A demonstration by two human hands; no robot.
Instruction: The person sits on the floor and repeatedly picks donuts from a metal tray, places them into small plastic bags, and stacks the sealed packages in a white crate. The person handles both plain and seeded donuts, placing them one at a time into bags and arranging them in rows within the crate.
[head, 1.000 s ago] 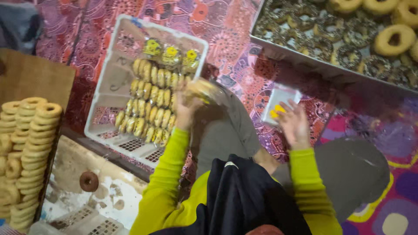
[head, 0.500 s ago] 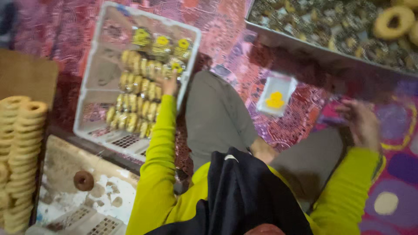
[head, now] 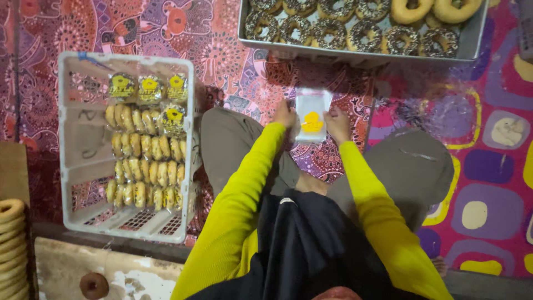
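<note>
With the white plastic crate (head: 72,166) at nine o'clock mostly filled with bagged doughnuts (head: 144,161), our left hand (head: 284,115) and right hand (head: 337,123) pinch an empty clear plastic bag with a yellow mark (head: 312,114), while the metal tray (head: 472,44) at twelve o'clock holds unpacked sprinkled doughnuts (head: 333,25).

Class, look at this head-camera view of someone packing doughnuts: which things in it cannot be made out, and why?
- Head view: whether the clear bag between the left hand and right hand holds anything: glare, too small.
- Metal tray of doughnuts: far part cut off by the top edge.
- Stack of plain rings: cut off by the left edge.
- White crate: packets too small to count.
</note>
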